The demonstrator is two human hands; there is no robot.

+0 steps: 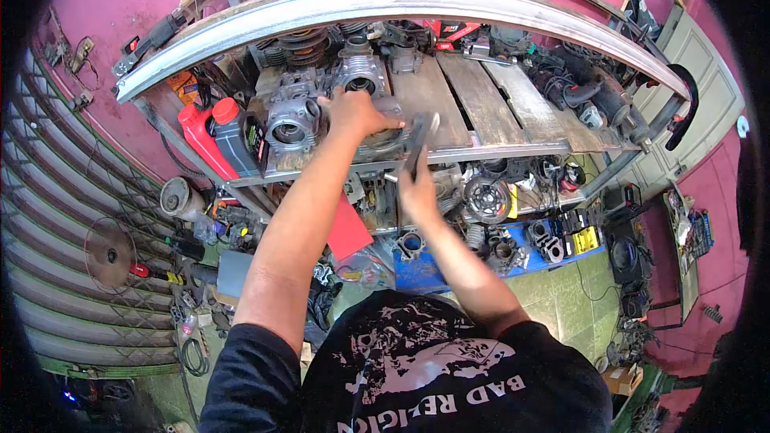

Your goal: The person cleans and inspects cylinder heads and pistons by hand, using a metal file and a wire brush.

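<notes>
My left hand (357,116) rests over a grey metal engine part (385,135) on the shelf's front edge, fingers bent over it and thumb stretched to the right. Much of that part is hidden beneath the hand. In my right hand (419,192) is a dark, long tool (419,140), held upright just right of the part; motion blur hides its exact kind, though a pale tip shows. Left of my left hand sits an engine cylinder head (290,122) with a round bore. Another engine casting (358,74) stands right behind the hand.
Red and black oil bottles (228,132) stand at the shelf's left end. Wooden planks (481,104) form its surface, with greasy parts at the right. A metal beam (417,2) crosses above. Below, a blue mat (421,273) carries engine parts, beside a red sheet (346,227).
</notes>
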